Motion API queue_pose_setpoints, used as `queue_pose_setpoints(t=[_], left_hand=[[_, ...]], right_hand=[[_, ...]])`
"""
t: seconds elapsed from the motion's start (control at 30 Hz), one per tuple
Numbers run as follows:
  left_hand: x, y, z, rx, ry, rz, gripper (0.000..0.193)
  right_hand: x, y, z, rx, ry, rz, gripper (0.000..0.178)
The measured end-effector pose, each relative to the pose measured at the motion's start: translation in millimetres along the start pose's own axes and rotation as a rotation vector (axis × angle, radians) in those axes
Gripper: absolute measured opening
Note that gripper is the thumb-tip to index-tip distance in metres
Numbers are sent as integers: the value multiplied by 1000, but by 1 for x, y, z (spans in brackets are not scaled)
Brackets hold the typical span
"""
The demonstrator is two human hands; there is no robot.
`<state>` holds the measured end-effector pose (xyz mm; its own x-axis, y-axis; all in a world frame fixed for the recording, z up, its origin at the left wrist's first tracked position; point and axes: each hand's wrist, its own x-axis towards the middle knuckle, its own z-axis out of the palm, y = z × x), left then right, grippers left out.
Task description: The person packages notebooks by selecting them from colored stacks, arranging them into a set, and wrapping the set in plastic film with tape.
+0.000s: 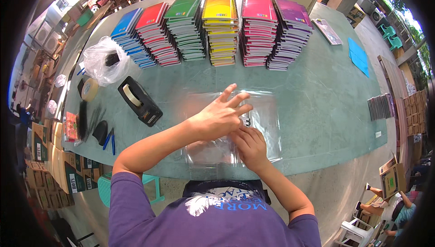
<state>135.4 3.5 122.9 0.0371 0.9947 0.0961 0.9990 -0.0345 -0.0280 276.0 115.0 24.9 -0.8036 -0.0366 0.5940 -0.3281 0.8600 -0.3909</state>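
Note:
My left hand (222, 115) reaches over a clear plastic sheet or bag (265, 106) on the table. Three of its fingers fan outward, while the thumb and index finger bend down into a pinch against my right hand (250, 146). The right fingers are drawn together at that same spot, above the plastic. Whatever lies between the fingertips is hidden. A small black-and-white thing (247, 121) shows beside them, too small to name. The plastic is glossy and creased, spread flat near the table's front edge. To the left of my left forearm stands a black tape dispenser (139, 102).
Stacked spiral notebooks in blue (127, 22), red (152, 15), green (183, 7), yellow (218, 9), pink (259, 9) and purple (293, 11) line the far side. At left are a plastic bag (102, 63), tape roll (89, 90) and blue-handled cutters (109, 142). Grey stack (379, 107) sits right.

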Motion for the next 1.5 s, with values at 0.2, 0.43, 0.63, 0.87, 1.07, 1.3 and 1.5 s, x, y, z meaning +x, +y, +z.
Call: queue_pose_setpoints(t=[0.2,0.43,0.63,0.87,1.07,1.3,1.5], left_hand=[[-23,-1,-3,-58,265,-79,15],[-55,41,63,-507,551,-513,35],[-41,20,69,-961,644,-790,34],[-41,-5,60,-701,369,-425,29],[-62,33,50,-226,297,-261,28],[-69,68,86,-58,656,-373,27],[-129,19,88,-176,922,-1035,30]], right_hand=[[16,-10,-21,-71,-53,46,21],[41,3,-41,295,-329,193,20],[38,7,-14,301,-6,334,36],[65,31,-14,423,-324,329,30],[44,-4,-35,91,-413,-24,32],[1,12,-4,54,-28,-207,28],[6,19,-2,12,-14,-240,23]])
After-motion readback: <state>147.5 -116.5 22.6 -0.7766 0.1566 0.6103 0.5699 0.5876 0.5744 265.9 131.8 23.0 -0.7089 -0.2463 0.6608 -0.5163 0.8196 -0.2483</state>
